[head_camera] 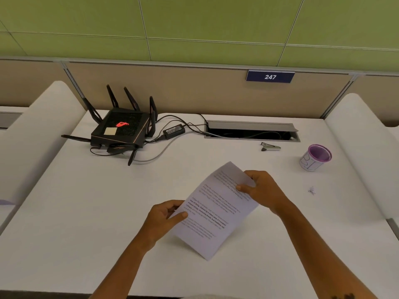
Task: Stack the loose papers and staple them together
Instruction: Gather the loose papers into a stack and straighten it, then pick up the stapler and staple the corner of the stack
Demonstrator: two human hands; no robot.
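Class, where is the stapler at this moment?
The stapler lies on the white desk, right of centre, just in front of the cable slot and left of the purple cup.

The smooth white laminate tabletop [86, 201] is plain. The white printed paper sheets [216, 212] carry grey and black lines of text, some bold. The black angular plastic router [121, 128] shows a glowing red emblem and a pale yellow square sticker [110, 131]. The small round paper cup [313, 158] has a purple rim and inside, its white wall marked with dark drawn lines. The dark blue rectangular sign [270, 76] bears white digits 247. The wall panels [194, 22] are green, the partition [194, 89] tan.
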